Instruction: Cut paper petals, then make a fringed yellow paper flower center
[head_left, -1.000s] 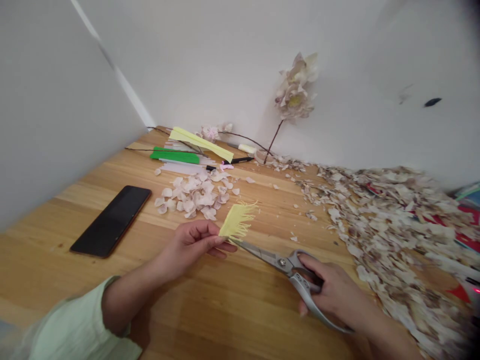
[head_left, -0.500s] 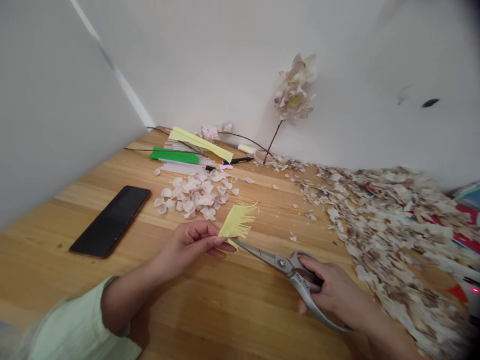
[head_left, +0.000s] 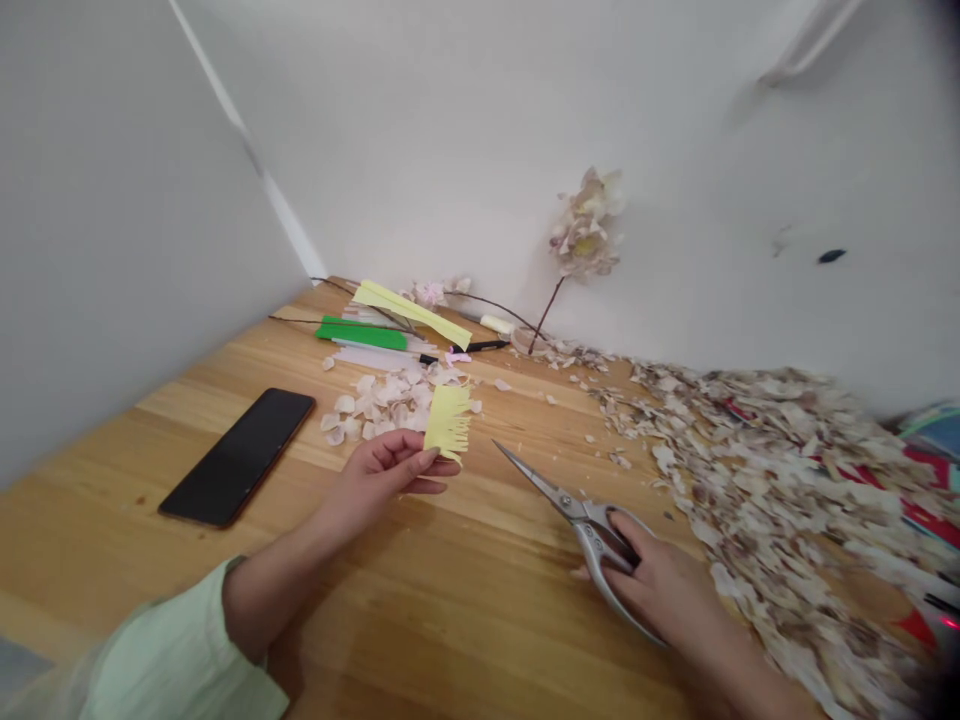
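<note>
The left hand (head_left: 375, 480) is held just above the wooden table (head_left: 465, 630), its fingers and thumb pinched closed on the lower end of a fringed yellow paper strip (head_left: 448, 422). The strip stands nearly upright, with narrow cuts along its edge, and in this view it overlaps the near-right edge of a loose pile of pale pink petals (head_left: 382, 405). To the right, a pair of steel scissors (head_left: 559, 495) is gripped by the right hand (head_left: 660, 585), with the fingers curled around the handles. The blades point far and left toward the strip, but are apart from it; whether they are fully closed cannot be told. A light green sleeve (head_left: 180, 640) covers the left forearm near the bottom left. A black smartphone (head_left: 238, 457) lies face up to the left of the petals. At the far end of the table are a green strip (head_left: 362, 336), a yellow strip (head_left: 412, 314) and a black marker (head_left: 480, 346). A pale paper flower (head_left: 585, 225) on a thin dark stem leans against the far wall. A large heap of shredded petal scraps (head_left: 765, 490) is spread across the right side, with red paper (head_left: 922, 490) showing through it.
</note>
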